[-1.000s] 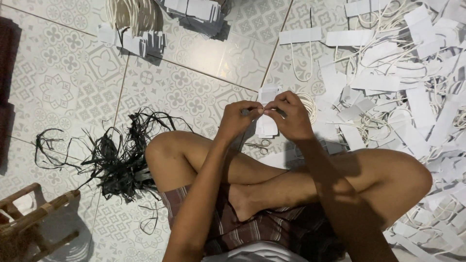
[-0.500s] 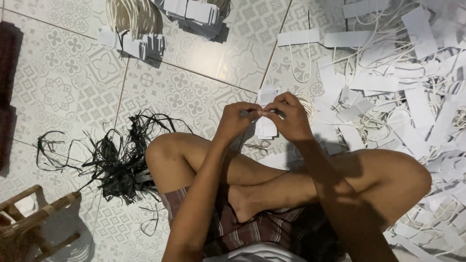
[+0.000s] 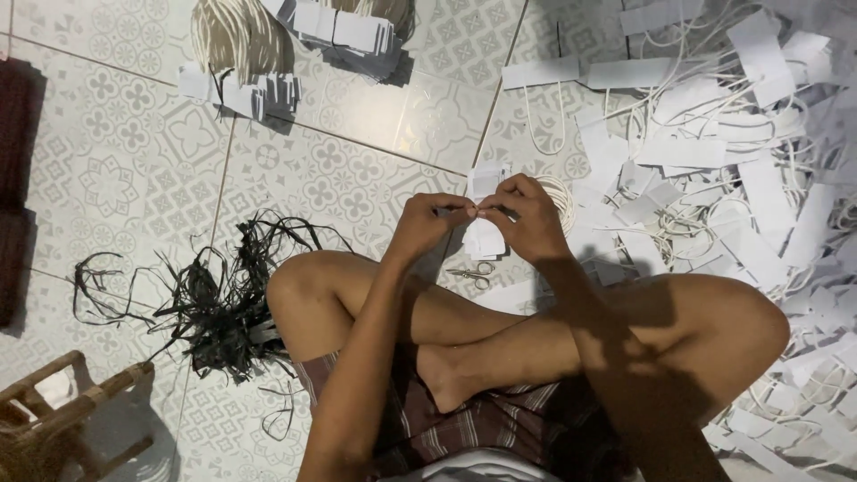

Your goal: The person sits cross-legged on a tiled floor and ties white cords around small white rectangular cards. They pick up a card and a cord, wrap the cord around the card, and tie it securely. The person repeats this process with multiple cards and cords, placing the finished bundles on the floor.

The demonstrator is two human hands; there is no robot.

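Head view, looking down: a person is seen seated cross-legged on a patterned tile floor, with both hands raised together above the knees. The left hand is pinched shut, thumb against fingers, at the edge of a small stack of white paper tags. The right hand is closed over the same stack from the other side, its fingertips meeting those of the left at the middle. Whether a string is caught in that pinch cannot be told.

The stack is held upright between the two hands, its long axis running away from the body, with its ends showing above and below the fingers. It lies directly at both sets of fingertips, so neither hand is nearer than the other.

Just below the hands, small scissors lie on the floor. A tangle of black strips is spread to the left of the knee. A large heap of white tags with cords covers the floor to the right. Bundled tags are stacked at the top, and a wooden stool stands at the lower left.
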